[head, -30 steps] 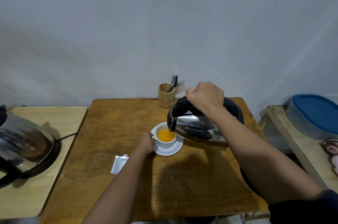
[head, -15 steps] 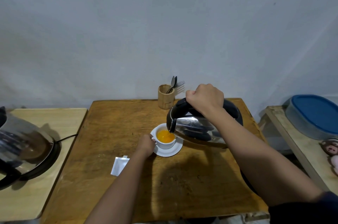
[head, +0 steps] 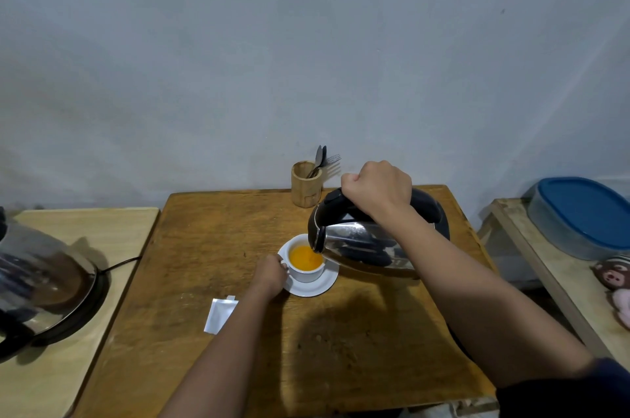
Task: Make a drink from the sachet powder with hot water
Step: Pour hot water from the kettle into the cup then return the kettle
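The right hand (head: 378,189) is gripping the black handle of the steel kettle (head: 368,243), its fingers curled tight around it, and is tilting the kettle so the spout hangs directly over the white cup (head: 306,272). Keeping the spout low and close to the rim looks meant to stop hot water from splashing. The cup is sitting on its white saucer (head: 315,288) near the middle of the wooden counter (head: 211,247), and the liquid inside is already bright orange, so the powder appears to be dissolving and the pour seems well along.

The left hand (head: 271,272) is resting against the cup's near side, fingers closed about what is probably the cup's handle, though the handle itself is hidden; the hold is likely steadying the cup against the pour. The opened white sachet (head: 220,313) is lying flat just beside the left forearm, set clear of the saucer so it stays dry and out of the way.

A bamboo holder (head: 306,187) with spoons and a fork is standing at the counter's back edge, near enough for stirring afterwards. The main risk is overfilling, since the level is sitting fairly high in the cup.
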Action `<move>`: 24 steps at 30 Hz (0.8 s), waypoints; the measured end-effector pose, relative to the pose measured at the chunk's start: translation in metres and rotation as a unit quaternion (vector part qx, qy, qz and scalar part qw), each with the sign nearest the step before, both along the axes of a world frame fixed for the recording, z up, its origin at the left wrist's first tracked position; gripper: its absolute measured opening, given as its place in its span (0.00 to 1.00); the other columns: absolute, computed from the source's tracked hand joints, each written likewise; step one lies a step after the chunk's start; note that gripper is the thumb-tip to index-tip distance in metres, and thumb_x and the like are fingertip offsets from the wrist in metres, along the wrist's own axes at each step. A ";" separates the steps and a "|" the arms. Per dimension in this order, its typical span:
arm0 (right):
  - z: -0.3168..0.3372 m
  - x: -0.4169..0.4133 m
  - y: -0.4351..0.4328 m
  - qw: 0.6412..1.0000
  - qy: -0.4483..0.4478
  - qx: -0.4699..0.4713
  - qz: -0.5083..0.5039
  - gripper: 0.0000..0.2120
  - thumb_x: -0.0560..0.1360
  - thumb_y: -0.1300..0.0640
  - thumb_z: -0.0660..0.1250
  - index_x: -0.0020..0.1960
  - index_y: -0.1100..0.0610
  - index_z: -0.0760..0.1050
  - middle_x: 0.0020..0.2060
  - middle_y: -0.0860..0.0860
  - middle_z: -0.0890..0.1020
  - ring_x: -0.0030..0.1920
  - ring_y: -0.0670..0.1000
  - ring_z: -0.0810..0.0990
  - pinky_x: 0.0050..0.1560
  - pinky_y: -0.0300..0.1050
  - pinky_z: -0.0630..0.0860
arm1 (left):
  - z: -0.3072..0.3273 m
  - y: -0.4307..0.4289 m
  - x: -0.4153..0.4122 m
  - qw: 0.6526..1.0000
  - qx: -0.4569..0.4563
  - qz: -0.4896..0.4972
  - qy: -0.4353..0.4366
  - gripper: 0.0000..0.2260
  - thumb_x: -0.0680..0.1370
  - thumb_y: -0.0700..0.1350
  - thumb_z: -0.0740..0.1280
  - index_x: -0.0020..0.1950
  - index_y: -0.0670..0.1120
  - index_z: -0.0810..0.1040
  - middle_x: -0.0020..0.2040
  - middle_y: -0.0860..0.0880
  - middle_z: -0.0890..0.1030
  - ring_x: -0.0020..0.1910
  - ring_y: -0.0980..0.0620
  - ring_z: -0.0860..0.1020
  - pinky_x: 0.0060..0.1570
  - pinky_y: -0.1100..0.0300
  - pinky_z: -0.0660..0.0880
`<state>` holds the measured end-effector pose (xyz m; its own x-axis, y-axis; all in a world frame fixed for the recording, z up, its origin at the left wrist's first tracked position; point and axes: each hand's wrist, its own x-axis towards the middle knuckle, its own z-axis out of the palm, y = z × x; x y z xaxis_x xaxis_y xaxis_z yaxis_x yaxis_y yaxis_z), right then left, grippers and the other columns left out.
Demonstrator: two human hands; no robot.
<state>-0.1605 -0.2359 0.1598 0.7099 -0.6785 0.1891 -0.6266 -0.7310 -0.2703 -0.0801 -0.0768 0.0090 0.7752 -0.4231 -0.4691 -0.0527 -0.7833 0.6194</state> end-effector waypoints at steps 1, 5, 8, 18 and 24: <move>0.001 0.000 0.000 1.000 -0.001 0.002 -0.001 0.18 0.73 0.50 0.56 0.26 0.54 0.61 0.25 0.50 0.68 0.29 0.52 0.69 0.28 0.40 0.61 | 0.000 0.000 0.000 1.000 -0.001 -0.003 -0.001 0.15 0.80 0.40 0.58 0.65 0.38 0.72 0.61 0.38 0.77 0.59 0.44 0.76 0.50 0.57 0.70; 0.004 0.001 0.001 1.000 -0.004 0.006 0.000 0.18 0.73 0.51 0.56 0.26 0.55 0.63 0.25 0.50 0.68 0.26 0.49 0.66 0.28 0.40 0.61 | -0.001 0.001 0.001 1.000 -0.004 -0.014 -0.007 0.14 0.80 0.40 0.58 0.64 0.38 0.73 0.60 0.38 0.78 0.57 0.44 0.76 0.48 0.58 0.69; 0.006 0.001 0.002 1.000 -0.003 0.002 0.001 0.18 0.73 0.51 0.56 0.26 0.55 0.62 0.24 0.49 0.68 0.25 0.49 0.65 0.27 0.40 0.60 | -0.001 0.002 0.001 1.000 -0.006 -0.025 -0.013 0.14 0.80 0.39 0.57 0.63 0.37 0.74 0.59 0.38 0.78 0.50 0.46 0.75 0.46 0.58 0.68; 0.008 0.001 0.000 1.000 -0.006 0.001 0.004 0.17 0.73 0.52 0.57 0.26 0.55 0.64 0.24 0.50 0.68 0.26 0.49 0.66 0.28 0.40 0.61 | -0.005 0.003 0.003 0.998 0.017 -0.049 -0.022 0.12 0.80 0.40 0.57 0.59 0.40 0.75 0.57 0.39 0.78 0.47 0.49 0.73 0.45 0.58 0.69; 0.007 0.002 0.000 1.000 -0.008 0.001 0.006 0.17 0.73 0.52 0.57 0.26 0.55 0.63 0.24 0.50 0.68 0.26 0.49 0.66 0.28 0.40 0.60 | -0.005 0.003 0.003 0.997 0.027 -0.058 -0.031 0.12 0.79 0.40 0.58 0.60 0.40 0.75 0.57 0.40 0.78 0.48 0.49 0.74 0.48 0.57 0.71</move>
<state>-0.1584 -0.2358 0.1670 0.7144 -0.6710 0.1986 -0.6144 -0.7373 -0.2810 -0.0770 -0.0738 0.0036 0.7512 -0.4863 -0.4463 -0.1810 -0.8020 0.5693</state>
